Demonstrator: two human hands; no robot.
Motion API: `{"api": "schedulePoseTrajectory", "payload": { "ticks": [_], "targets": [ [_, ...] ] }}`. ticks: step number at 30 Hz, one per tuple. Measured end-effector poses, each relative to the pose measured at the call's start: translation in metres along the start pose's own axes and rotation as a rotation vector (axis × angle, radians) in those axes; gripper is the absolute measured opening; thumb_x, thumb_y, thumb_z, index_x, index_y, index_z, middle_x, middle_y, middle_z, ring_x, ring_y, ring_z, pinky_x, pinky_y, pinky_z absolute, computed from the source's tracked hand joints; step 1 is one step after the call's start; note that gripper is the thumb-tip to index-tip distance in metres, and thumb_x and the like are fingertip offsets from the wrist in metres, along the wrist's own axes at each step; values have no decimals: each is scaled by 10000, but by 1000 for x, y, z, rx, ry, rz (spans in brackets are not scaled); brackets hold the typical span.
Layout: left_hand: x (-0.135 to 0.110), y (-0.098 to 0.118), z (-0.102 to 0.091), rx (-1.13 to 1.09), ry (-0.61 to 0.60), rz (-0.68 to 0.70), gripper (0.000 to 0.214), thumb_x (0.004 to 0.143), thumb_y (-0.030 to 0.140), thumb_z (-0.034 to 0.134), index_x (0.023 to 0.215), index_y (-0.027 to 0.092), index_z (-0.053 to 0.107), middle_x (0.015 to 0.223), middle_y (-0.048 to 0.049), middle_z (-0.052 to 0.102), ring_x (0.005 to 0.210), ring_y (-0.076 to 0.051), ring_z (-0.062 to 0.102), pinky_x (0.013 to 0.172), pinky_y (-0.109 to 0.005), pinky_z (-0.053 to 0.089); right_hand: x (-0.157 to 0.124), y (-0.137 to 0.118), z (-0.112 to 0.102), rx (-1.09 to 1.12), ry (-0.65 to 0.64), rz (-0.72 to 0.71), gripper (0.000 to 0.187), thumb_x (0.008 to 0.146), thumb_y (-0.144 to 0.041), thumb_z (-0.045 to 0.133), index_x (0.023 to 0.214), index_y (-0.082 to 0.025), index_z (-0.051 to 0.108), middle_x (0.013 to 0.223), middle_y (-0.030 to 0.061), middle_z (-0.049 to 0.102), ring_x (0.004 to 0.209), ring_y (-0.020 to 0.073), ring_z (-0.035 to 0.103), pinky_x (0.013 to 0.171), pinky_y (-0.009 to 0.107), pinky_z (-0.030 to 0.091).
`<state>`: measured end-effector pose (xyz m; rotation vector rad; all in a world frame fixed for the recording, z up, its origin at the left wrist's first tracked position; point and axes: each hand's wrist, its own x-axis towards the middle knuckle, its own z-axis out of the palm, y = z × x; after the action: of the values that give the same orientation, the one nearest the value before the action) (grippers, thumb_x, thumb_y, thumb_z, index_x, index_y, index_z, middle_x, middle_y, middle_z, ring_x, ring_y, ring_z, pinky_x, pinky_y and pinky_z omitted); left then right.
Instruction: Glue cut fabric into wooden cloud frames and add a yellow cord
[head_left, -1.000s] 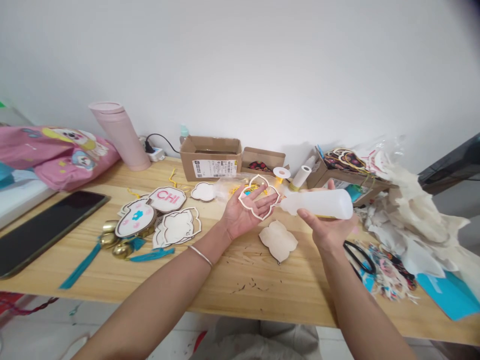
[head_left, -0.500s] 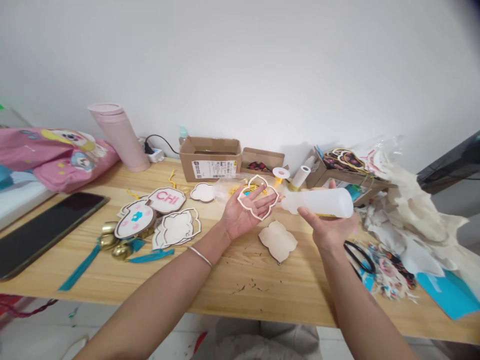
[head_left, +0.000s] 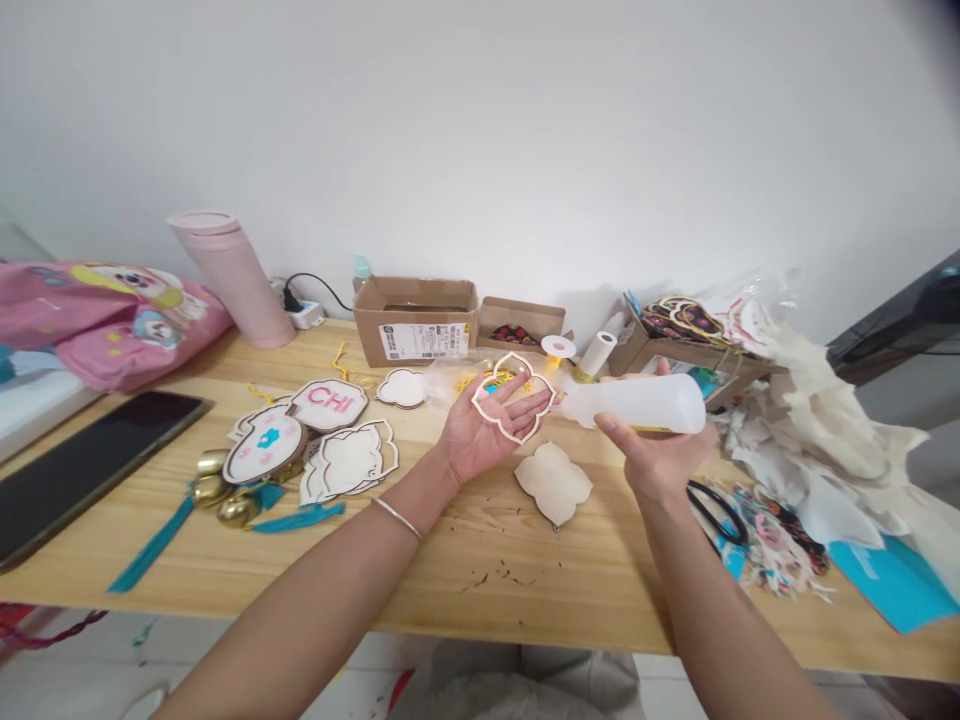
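Observation:
My left hand (head_left: 484, 432) lies palm up above the wooden table (head_left: 487, 560), fingers spread, with a thin wooden cloud-shaped frame (head_left: 517, 432) resting on the palm and fingers. My right hand (head_left: 654, 452) grips a white squeeze bottle (head_left: 645, 402) held sideways. Its nozzle points left and touches the frame's right edge. A solid wooden cloud-shaped piece (head_left: 553, 482) lies on the table just below both hands.
Several decorated cloud pieces (head_left: 322, 440), gold bells (head_left: 221, 490) and teal tassels lie at the left, with a black tablet (head_left: 75, 470) and a pink flask (head_left: 232, 275). Cardboard boxes (head_left: 416, 320) line the back. Black scissors (head_left: 716, 505) and paper scraps (head_left: 810, 460) clutter the right.
Hands, frame and bottle stay as they were. The camera has shifted slightly, so the table's objects sit a little further left in view.

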<state>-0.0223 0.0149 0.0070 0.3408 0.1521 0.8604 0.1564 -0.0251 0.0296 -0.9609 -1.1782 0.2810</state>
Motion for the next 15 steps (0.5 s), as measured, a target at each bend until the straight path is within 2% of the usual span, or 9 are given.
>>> {"api": "schedulePoseTrajectory", "payload": {
  "ticks": [7, 12, 15],
  "targets": [
    [0, 0, 1, 14, 6, -6, 533, 780, 480, 445, 1187, 136, 457, 1175, -191, 555, 994, -242, 587, 802, -335, 429, -2, 0, -1, -34, -25, -6, 597, 498, -353, 790, 1032, -158, 607, 699, 11, 666, 674, 212, 634, 831, 491, 478],
    [0, 0, 2, 24, 21, -9, 507, 786, 479, 434, 1163, 144, 482, 1159, -179, 568, 968, -239, 601, 782, -337, 446, -3, -4, 2, -1, -49, 49, 750, 485, -378, 792, 1144, -131, 535, 714, 23, 669, 636, 199, 630, 782, 472, 500],
    [1, 0, 2, 20, 39, -1, 529, 771, 483, 448, 1176, 144, 477, 1176, -183, 559, 968, -246, 601, 766, -343, 457, -2, -3, 1, -23, -38, 63, 771, 468, -382, 798, 1144, -123, 532, 758, 46, 674, 701, 220, 637, 823, 492, 476]
  ]
}}
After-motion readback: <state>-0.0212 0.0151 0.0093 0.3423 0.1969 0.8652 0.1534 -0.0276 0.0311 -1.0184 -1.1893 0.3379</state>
